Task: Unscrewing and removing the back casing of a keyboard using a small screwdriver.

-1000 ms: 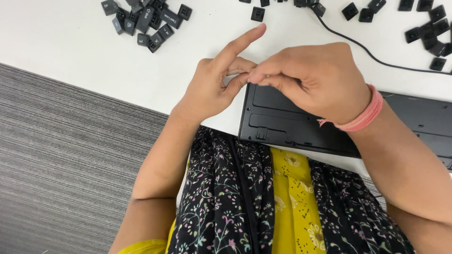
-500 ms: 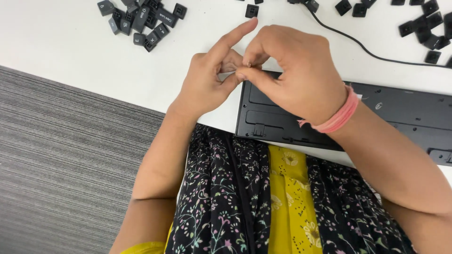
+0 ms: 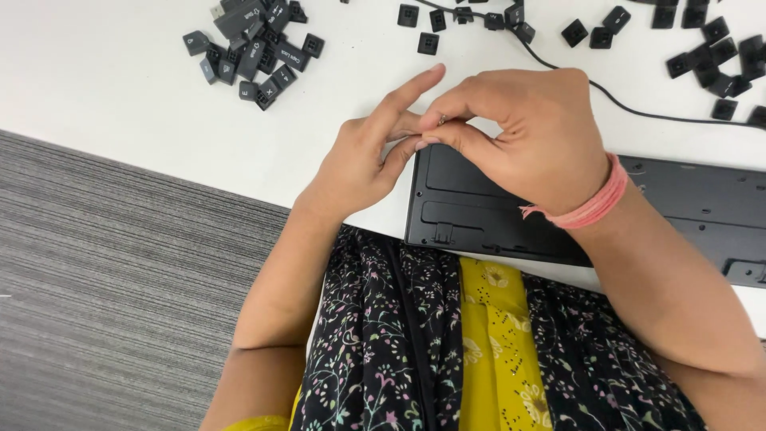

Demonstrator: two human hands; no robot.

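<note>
Keyboard point(image 3: 638, 215) overhangs the table edge point(image 3: 159, 152); both hands point(image 3: 447, 136) pinch something tiny above its left corner.

A tiny item point(image 3: 440, 120), too small to identify, shows as a glint just above the centre of the frame, pinched between the fingertips of the left hand point(image 3: 363, 156) and the right hand point(image 3: 523, 132); most of it is hidden by the fingers; below it, a black keyboard point(image 3: 511, 207) lies face down in the centre right of the frame, its smooth underside up, its left end under the right hand; its right part runs off the frame's right edge.
</note>
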